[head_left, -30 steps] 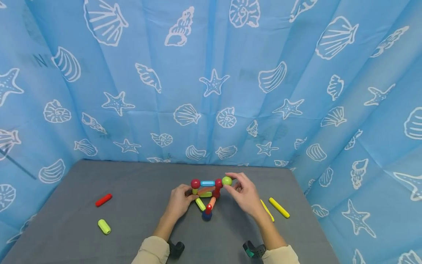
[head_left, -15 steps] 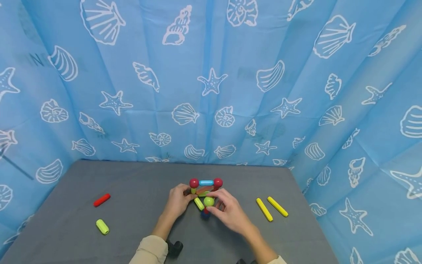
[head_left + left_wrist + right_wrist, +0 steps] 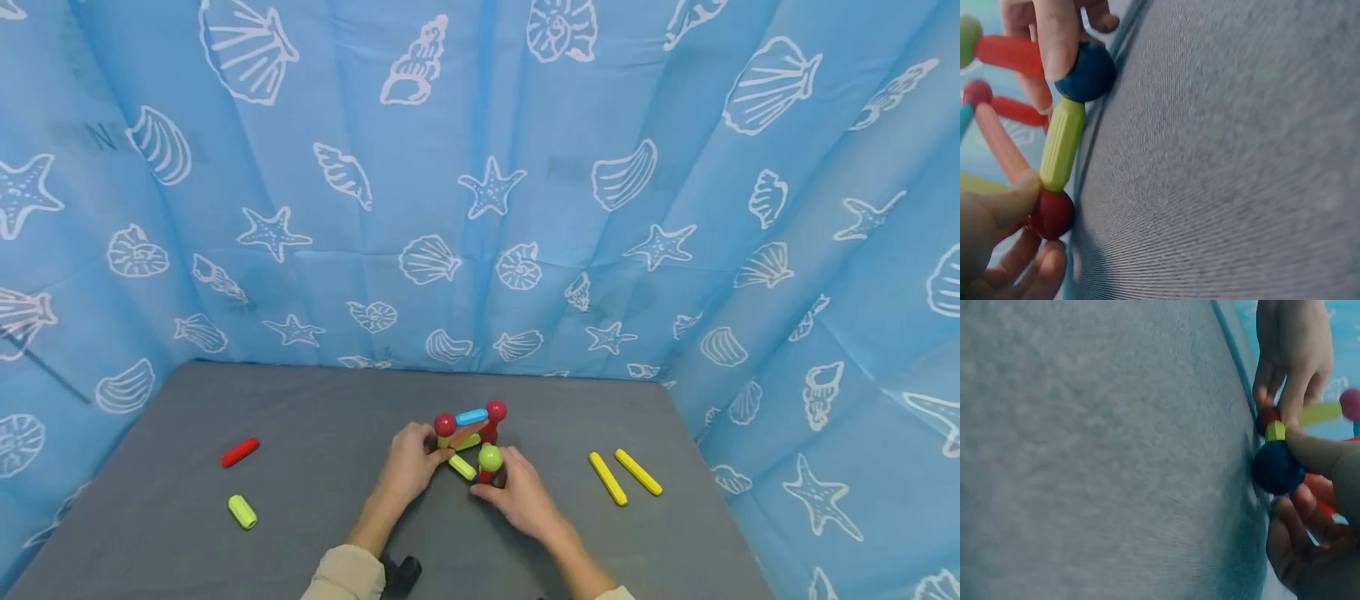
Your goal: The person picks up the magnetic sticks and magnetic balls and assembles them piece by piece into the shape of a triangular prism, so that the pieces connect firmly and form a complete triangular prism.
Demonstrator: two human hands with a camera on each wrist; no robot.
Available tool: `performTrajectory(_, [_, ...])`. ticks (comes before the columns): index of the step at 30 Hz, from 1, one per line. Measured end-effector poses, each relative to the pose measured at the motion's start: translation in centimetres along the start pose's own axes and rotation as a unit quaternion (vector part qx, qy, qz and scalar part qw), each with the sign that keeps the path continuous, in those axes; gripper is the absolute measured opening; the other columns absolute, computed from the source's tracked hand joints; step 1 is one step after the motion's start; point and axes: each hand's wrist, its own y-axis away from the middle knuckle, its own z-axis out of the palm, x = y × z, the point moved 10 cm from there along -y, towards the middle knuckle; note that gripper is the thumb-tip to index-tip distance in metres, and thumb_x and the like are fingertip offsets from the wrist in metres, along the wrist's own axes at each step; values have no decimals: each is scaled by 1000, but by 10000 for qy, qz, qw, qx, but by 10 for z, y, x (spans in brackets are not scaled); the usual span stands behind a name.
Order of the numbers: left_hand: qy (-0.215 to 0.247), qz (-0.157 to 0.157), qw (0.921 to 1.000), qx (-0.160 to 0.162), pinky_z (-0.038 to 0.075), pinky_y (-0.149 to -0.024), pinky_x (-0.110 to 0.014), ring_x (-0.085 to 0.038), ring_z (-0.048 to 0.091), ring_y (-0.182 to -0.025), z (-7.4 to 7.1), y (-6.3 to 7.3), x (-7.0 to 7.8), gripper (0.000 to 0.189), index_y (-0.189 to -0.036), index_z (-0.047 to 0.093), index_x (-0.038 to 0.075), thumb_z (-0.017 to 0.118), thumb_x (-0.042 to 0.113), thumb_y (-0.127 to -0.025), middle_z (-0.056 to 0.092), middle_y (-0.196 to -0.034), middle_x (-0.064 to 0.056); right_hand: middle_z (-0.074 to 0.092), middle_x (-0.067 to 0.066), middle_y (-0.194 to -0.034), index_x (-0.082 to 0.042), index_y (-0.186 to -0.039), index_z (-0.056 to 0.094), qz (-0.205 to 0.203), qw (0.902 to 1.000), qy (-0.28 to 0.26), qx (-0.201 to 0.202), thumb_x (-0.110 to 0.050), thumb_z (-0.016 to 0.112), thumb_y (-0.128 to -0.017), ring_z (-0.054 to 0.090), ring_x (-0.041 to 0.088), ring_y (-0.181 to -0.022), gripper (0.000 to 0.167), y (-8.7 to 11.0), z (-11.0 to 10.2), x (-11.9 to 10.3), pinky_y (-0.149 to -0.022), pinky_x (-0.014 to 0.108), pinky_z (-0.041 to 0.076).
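A small frame of coloured magnetic rods and balls stands between both hands. My left hand (image 3: 411,461) pinches the dark red ball (image 3: 1052,215) at its lower left corner. My right hand (image 3: 519,493) grips the dark blue ball (image 3: 1277,467) at the front corner. A lime rod (image 3: 1062,145) joins these two balls. From the blue ball rises a red rod (image 3: 1010,54), topped by a green ball (image 3: 491,457). At the back, a blue rod (image 3: 472,417) spans two upper red balls, the left one (image 3: 445,425) and the right one (image 3: 496,410). An orange rod (image 3: 1002,137) slants within the frame.
A loose red rod (image 3: 240,452) and a short lime rod (image 3: 242,512) lie on the grey table (image 3: 322,408) to the left. To the right lie two yellow rods, one nearer (image 3: 607,478) and one farther (image 3: 638,472). A blue shell-print curtain (image 3: 480,225) hangs behind.
My right hand has carried the green ball from beside the back right corner onto the front red rod, then slid down to the blue ball. The frame's front corner has shifted right.
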Motion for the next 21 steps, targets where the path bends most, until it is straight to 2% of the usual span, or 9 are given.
performTrajectory(4, [-102, -249, 9996, -91, 48, -68, -34, -14, 52, -76, 2, 7, 3, 26, -93, 70, 10, 86, 27, -82, 58, -88, -4, 60, 1, -100, -13, -113, 64, -48, 9987, 275, 416, -23, 84, -85, 60, 13, -89, 35, -2, -10, 7, -76, 26, 52])
performTrajectory(9, [-173, -602, 9977, -245, 52, -72, -40, -16, 58, -77, 7, 11, 4, 29, -89, 68, 11, 90, 27, -78, 61, -86, -2, 65, 3, -104, -9, -118, 65, -37, 9873, 1378, 789, -24, 80, -89, 62, 16, -97, 36, -3, -22, 7, -84, 38, 55])
performTrajectory(12, [-153, -688, 9974, -152, 54, -74, -42, -17, 62, -78, 7, 10, 5, 29, -90, 70, 10, 90, 28, -77, 67, -86, -2, 66, 9, -114, -7, -123, 65, 153, 9778, 1961, 719, -34, 77, -92, 59, 23, -103, 43, 0, -26, 8, -89, 45, 52])
performTrajectory(14, [-178, -732, 9971, -84, 54, -74, -43, -18, 64, -78, 6, 9, 4, 30, -91, 72, 10, 91, 28, -76, 70, -86, -2, 62, 14, -129, -8, -132, 62, 410, 9722, 2234, 571, -42, 75, -92, 55, 31, -116, 54, 5, -28, 13, -96, 52, 48])
performTrajectory(18, [-219, -738, 9970, -49, 55, -73, -42, -18, 65, -77, 5, 8, 3, 30, -93, 74, 9, 91, 28, -76, 73, -86, -3, 41, 22, -155, -15, -151, 47, 951, 9566, 2733, 329, -58, 71, -89, 35, 46, -144, 80, 19, -43, 31, -109, 69, 34])
performTrajectory(21, [-209, -698, 9973, -28, 57, -72, -41, -17, 66, -77, 4, 9, 3, 31, -94, 74, 8, 91, 27, -76, 74, -86, -3, 31, 25, -162, -17, -158, 38, 1220, 9453, 3012, 277, -65, 71, -85, 25, 52, -150, 93, 32, -60, 49, -113, 74, 26])
